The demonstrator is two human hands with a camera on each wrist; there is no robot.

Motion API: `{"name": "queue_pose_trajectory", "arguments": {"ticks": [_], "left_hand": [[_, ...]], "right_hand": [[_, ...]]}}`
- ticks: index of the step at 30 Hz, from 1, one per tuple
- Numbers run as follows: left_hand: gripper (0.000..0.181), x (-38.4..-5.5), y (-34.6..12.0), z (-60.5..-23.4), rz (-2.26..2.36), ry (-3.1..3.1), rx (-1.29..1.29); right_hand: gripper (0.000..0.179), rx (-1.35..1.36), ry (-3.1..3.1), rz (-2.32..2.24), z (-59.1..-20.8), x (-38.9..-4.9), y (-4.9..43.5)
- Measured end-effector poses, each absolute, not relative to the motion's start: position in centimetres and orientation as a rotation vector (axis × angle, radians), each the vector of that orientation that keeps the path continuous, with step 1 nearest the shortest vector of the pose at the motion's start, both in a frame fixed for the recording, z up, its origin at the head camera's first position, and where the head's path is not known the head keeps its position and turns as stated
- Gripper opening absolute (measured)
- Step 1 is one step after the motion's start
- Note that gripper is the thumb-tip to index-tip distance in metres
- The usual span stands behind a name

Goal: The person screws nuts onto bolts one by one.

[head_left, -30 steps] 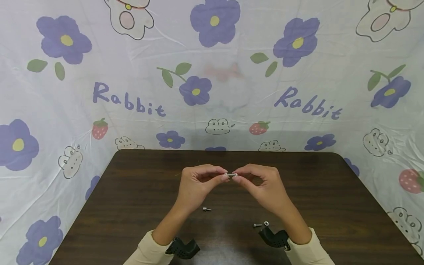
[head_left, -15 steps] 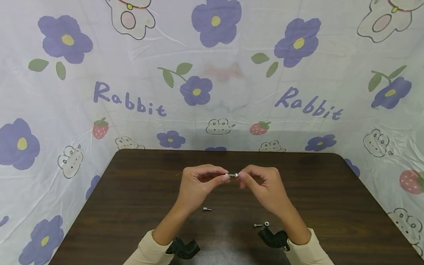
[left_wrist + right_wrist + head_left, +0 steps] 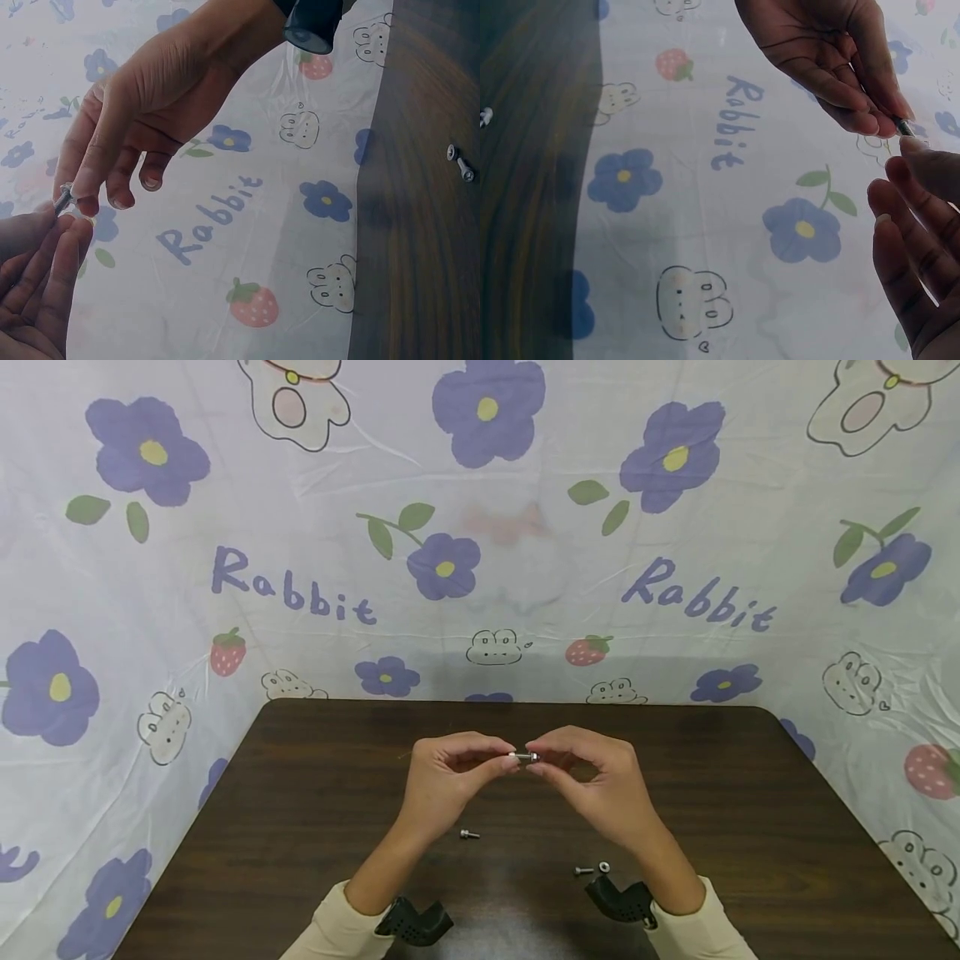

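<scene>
Between my two hands a small silver bolt [image 3: 522, 757] lies level above the table. My left hand [image 3: 441, 781] pinches one end of it with thumb and fingertips. At the other end is a nut [image 3: 535, 757], which my right hand [image 3: 611, 781] holds between thumb and forefinger. The left wrist view has the bolt [image 3: 63, 199] between the fingertips of both hands. In the right wrist view the fingers mostly cover the bolt [image 3: 905, 128].
On the dark wooden table [image 3: 337, 810] a loose bolt [image 3: 469, 834] lies left of centre. Another bolt [image 3: 582, 871] and a loose nut [image 3: 603, 867] lie near the right wrist. Behind the table hangs a patterned cloth [image 3: 525, 577]. Each wrist carries a black camera mount.
Half a second ago the right fingers were off to the right of the nut; now they are back around it. The left hand has stayed on the bolt.
</scene>
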State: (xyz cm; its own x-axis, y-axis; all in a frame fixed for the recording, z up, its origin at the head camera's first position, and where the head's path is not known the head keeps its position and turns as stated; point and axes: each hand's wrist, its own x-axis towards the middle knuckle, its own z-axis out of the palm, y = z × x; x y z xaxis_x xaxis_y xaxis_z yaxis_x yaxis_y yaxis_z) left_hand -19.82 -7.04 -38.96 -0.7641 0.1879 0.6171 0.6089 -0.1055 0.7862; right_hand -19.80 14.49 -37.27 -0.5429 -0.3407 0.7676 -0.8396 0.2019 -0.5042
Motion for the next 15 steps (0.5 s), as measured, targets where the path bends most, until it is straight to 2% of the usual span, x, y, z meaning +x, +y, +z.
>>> {"name": "queue_pose_trajectory", "arguments": {"ticks": [11, 15], "left_hand": [[0.009, -19.88, -6.96, -38.98, -1.906, -1.862, -0.883], [0.009, -19.9, -6.91, -39.07, -1.906, -1.866, -0.881]], "right_hand": [[0.022, 1.049, -2.037, 1.309, -37.18, -19.63, 14.06], [0.024, 1.016, -2.057, 1.308, -37.5, -19.7, 14.1]]}}
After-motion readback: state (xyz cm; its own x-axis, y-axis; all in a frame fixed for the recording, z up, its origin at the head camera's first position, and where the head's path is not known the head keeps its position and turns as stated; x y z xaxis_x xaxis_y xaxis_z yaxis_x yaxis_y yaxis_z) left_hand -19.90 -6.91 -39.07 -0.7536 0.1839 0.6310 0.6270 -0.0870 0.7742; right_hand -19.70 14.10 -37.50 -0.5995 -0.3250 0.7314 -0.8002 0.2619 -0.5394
